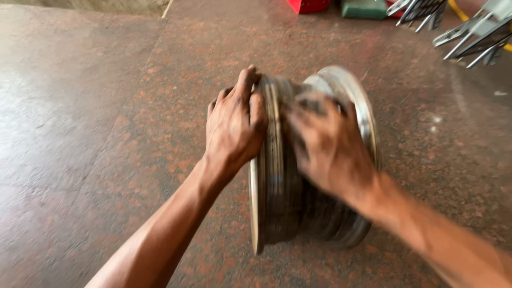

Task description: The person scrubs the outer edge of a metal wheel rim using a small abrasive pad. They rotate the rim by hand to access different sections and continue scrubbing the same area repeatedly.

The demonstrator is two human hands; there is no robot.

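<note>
Both hands grip an upright rim (pixel 277 176) on the floor (pixel 80 106) — left hand (pixel 234 128) on its near edge, right hand (pixel 328 146) — blurred — across the barrel.

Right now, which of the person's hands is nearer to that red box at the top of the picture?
Right. The right hand lies on the metal wheel rim below the red box; the left hand grips the rim's left edge, farther away.

We look steeply down from head height, close above our hands, across the reddish stone floor (pixel 106 133).
</note>
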